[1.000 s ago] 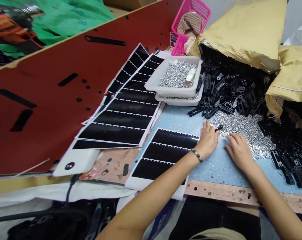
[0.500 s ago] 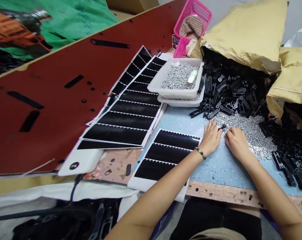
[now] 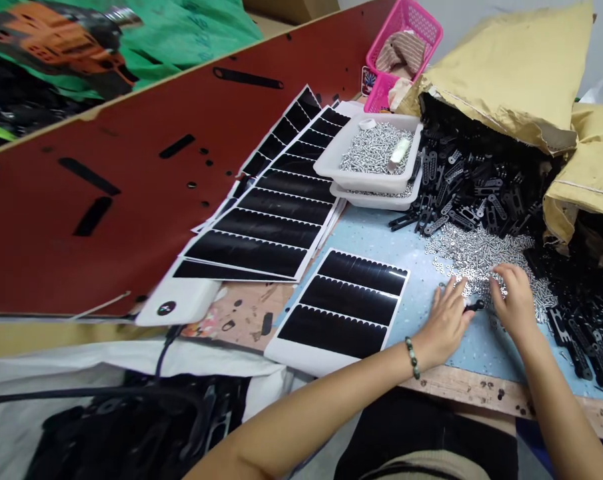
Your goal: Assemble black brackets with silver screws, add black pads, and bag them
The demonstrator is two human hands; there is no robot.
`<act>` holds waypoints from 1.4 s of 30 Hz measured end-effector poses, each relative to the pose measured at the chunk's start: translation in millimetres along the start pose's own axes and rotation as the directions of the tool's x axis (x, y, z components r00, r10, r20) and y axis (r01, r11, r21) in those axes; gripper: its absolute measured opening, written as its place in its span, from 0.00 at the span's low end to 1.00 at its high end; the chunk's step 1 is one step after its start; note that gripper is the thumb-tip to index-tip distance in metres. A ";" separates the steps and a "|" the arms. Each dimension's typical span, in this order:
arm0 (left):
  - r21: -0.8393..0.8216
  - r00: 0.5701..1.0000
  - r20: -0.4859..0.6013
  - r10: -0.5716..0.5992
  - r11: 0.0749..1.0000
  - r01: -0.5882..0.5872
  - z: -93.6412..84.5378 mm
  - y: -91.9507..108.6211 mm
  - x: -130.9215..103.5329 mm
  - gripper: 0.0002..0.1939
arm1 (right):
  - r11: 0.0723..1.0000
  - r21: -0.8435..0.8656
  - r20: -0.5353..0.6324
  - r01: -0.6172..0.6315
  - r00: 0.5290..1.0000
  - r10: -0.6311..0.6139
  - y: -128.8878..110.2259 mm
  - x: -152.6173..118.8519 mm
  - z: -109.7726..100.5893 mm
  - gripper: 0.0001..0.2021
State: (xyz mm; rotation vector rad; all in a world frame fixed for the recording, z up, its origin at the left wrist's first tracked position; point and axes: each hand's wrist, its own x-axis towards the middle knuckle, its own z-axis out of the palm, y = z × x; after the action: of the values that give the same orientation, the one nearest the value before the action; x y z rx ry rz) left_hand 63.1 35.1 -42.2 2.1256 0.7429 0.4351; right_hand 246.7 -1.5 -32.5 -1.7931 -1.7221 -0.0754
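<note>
My left hand, with a beaded bracelet at the wrist, lies low over the blue mat. Its thumb and fingers hold a small black part whose rounded end sticks out to the right. My right hand is at the near edge of a heap of small silver screws and nuts. A gap shows between its thumb and curved fingers, and I see nothing held there. Black slotted plastic pieces are piled behind the heap.
Stacked white trays hold silver screws. Sheets of black scallop-edged strips lie left, a smaller sheet nearer. Yellow sacks and a pink basket stand behind. An orange power drill is beyond the red board.
The right hand has moved away from the black part, and its fingers have parted over the screws. The left hand, still with the part, has come nearer the mat's front edge. The view has shifted.
</note>
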 end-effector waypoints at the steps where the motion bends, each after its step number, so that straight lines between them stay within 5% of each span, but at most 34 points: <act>1: -0.038 1.000 -0.028 0.002 0.999 -0.003 -10.2 -0.1 -1.5 0.18 | 1.000 0.023 0.034 0.010 0.999 -0.011 -4.6 -8.0 -0.3 0.09; 6: -0.267 0.965 -0.168 -0.203 0.951 0.154 -63.4 -12.8 4.9 0.15 | 0.990 0.027 0.223 0.141 0.964 -0.143 -36.3 -35.1 19.6 0.14; 11: -0.219 0.958 -0.112 -0.265 0.947 0.237 -79.5 -19.8 3.3 0.11 | 0.975 -0.116 0.288 0.187 0.946 -0.147 -45.8 -35.3 39.5 0.10; 17: -0.124 0.972 -0.042 -0.230 0.967 0.223 -77.4 -27.1 -6.5 0.07 | 0.990 -0.120 0.205 0.068 0.978 -0.043 -37.7 -39.4 28.3 0.10; 23: -0.036 0.999 -0.034 0.018 0.999 -0.020 -69.4 -37.1 -1.3 0.09 | 0.990 -0.092 0.269 0.103 0.960 -0.075 -51.9 -33.3 40.9 0.08; 28: 0.108 0.985 0.089 0.145 0.982 -0.155 -59.1 -45.7 4.8 0.08 | 0.996 -0.087 0.183 -0.006 0.983 0.022 -42.3 -44.8 29.5 0.10; 33: 0.249 0.960 0.209 0.187 0.939 -0.237 -53.7 -49.1 9.1 0.09 | 1.000 0.028 0.151 0.015 0.988 -0.019 -42.5 -56.3 26.5 0.09; 42: 0.289 0.947 0.195 0.253 0.908 -0.302 -38.5 -50.0 9.9 0.10 | 0.999 0.045 0.071 0.002 0.997 -0.006 -42.9 -61.6 36.7 0.07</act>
State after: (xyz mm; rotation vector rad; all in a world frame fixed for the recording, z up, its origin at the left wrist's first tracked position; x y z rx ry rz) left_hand 32.3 88.6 -58.4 2.5512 0.4406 0.3108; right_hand 185.0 -40.9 -72.8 -1.7790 -1.7634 0.0262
